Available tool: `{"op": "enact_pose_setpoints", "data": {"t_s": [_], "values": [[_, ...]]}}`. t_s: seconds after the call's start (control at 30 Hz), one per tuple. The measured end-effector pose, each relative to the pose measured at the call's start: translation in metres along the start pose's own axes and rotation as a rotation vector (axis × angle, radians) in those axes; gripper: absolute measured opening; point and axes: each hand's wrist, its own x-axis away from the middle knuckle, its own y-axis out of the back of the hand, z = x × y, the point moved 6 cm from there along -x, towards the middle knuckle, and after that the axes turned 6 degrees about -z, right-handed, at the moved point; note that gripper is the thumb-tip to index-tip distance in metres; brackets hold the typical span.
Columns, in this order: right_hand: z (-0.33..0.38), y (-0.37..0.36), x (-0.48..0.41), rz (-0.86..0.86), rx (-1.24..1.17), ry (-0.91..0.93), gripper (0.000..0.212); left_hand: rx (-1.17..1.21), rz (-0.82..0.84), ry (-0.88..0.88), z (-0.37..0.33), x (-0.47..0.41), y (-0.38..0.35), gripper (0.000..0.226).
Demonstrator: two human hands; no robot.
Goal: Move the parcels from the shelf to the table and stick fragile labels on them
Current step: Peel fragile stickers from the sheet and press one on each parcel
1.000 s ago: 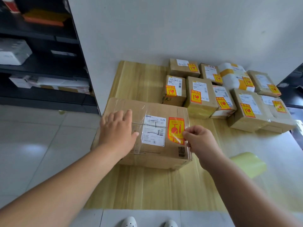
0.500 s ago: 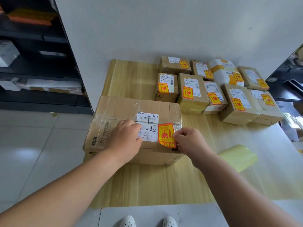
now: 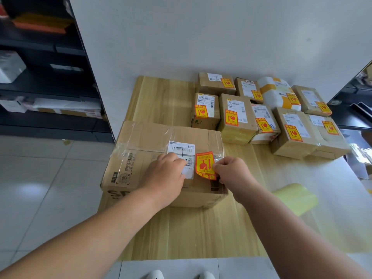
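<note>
A large taped cardboard parcel [image 3: 153, 137] lies on the wooden table [image 3: 165, 97] at its near left. My left hand [image 3: 164, 174] rests on the parcel's top, its fingers over the white shipping label. An orange-and-yellow fragile label [image 3: 204, 165] lies on the parcel just right of that shipping label. My right hand [image 3: 231, 172] pinches the fragile label's right edge. Its lower part curls slightly off the cardboard.
Several smaller parcels [image 3: 235, 117] with fragile labels stand in rows at the table's back right. A pale yellow roll [image 3: 296, 198] lies on the table right of my right arm. A dark shelf [image 3: 50, 83] with more packages stands to the left, behind a white wall.
The fragile label has come down onto the parcel beside the shipping label. My left hand slid right along the parcel's top, toward the shipping label. My view has shifted closer.
</note>
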Motion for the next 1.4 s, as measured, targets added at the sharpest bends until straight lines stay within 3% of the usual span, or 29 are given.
{"op": "enact_pose_setpoints", "data": {"t_s": [0.93,1.23,1.4], "values": [[0.016,0.002,-0.035,-0.105,0.317,0.157,0.010,-0.142,0.109,-0.218,-0.031,-0.022,-0.017,0.045],[0.030,0.005,-0.025,-0.250,0.678,0.367,0.020,-0.188,0.129,-0.237,-0.031,-0.022,-0.018,0.043],[0.024,0.008,-0.022,-0.239,0.613,0.648,0.018,-0.144,0.095,-0.183,-0.032,-0.033,-0.019,0.038]]}}
